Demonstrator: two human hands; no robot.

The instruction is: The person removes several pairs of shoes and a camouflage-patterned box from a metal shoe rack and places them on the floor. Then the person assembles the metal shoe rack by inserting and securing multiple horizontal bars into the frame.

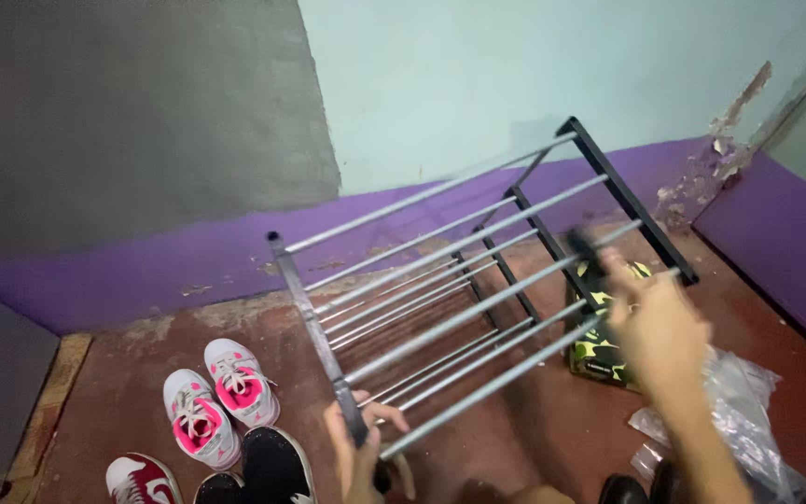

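Currently, two hands are holding a metal rack (478, 280) tilted above the floor (123, 392), in the corner by the purple-based wall (142, 266).

Left hand (358, 448): clenching around the lower end of the near dark side bar, fingers wrapping it. Right hand (660, 327): blurring in motion at the far side bar, fingers curling near a rod end; whether it is actually gripping cannot be told.

Rack: two dark side bars are showing, near and far, with grey rods running between them in two tiers. About six rods are counting in the upper tier; the lower tier is partly hiding behind them, so no firm count.

Packages: one box (599, 350) with a yellow-green camouflage print and a dark band is sitting on the floor beneath the right hand, partly hiding behind rods. One crumpled clear plastic bag (748, 411) is lying just right of the box, near the right forearm.

Shoes, lower left of the floor: two white-and-pink sneakers (216, 397) are lying side by side as a pair; one red-and-white sneaker (142, 481) is showing at the bottom edge; black shoes (272, 467) are sitting beside the left hand. More dark shoes (636, 487) are peeking in at the bottom right, count unclear.
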